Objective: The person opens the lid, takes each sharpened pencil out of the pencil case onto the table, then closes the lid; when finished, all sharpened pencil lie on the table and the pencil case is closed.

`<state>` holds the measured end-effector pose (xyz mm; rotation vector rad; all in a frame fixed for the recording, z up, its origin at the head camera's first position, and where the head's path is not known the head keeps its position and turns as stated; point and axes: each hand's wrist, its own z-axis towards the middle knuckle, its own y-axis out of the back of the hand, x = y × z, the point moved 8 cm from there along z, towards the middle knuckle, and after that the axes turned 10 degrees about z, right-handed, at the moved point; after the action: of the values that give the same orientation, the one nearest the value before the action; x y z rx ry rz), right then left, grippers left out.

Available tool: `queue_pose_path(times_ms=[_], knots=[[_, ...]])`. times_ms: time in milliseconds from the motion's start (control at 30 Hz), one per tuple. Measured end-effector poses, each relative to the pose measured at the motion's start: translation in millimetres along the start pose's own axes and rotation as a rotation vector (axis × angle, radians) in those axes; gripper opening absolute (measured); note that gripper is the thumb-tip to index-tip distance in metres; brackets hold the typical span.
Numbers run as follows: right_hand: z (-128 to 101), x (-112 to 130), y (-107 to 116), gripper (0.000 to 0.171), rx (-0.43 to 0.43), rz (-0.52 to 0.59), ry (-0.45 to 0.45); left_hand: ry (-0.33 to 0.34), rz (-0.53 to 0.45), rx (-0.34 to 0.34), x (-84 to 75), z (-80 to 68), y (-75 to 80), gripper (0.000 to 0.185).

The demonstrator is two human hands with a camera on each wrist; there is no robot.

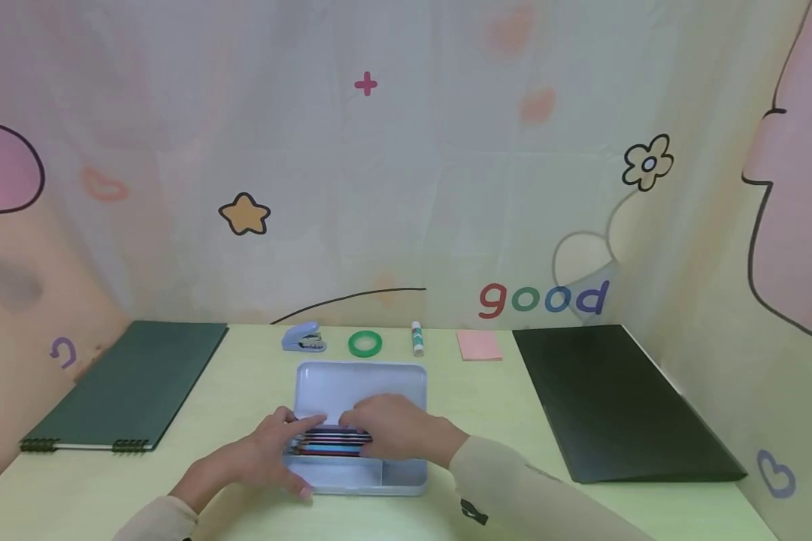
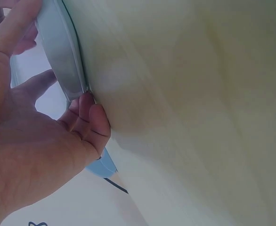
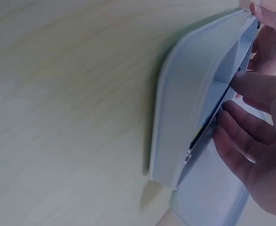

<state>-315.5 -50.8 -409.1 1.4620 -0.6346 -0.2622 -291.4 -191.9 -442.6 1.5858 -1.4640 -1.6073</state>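
Note:
A pale blue pencil case [image 1: 406,385] lies with its lid folded back, and several colored pencils [image 1: 331,443] lie side by side in its rear compartment. At the case's left end, my left hand [image 1: 264,451] holds the side, thumb by the front corner and index finger stretched over the pencils' ends. The left wrist view has its other fingers [image 2: 98,125] curled against the case's outer edge. My right hand [image 1: 399,428] reaches into the case from the right and grips the row of pencils, thumb in front, fingers [image 3: 232,150] behind. Its palm hides their right ends.
Behind the case stand a stapler [image 1: 303,338], a green tape roll [image 1: 365,343], a glue stick [image 1: 416,339] and pink sticky notes [image 1: 479,346]. A dark green spiral notebook [image 1: 135,383] lies at left, a black folder [image 1: 622,406] at right.

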Motion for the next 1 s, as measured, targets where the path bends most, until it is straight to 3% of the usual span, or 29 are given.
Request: queue_pose_path(times_ms=[433, 700, 1000], knots=[[9, 10, -2, 0.042, 0.106, -0.139, -0.043, -0.056, -0.020, -0.017, -0.9, -0.8, 1.8, 0.097], [8, 11, -3, 0.046, 0.112, -0.128, -0.011, -0.088, -0.026, -0.021, -2.4, -2.7, -1.2, 0.099], [8, 17, -4, 0.042, 0.068, -0.233, -0.016, -0.093, -0.016, -0.034, -7.2, -3.4, 2.9, 0.097]])
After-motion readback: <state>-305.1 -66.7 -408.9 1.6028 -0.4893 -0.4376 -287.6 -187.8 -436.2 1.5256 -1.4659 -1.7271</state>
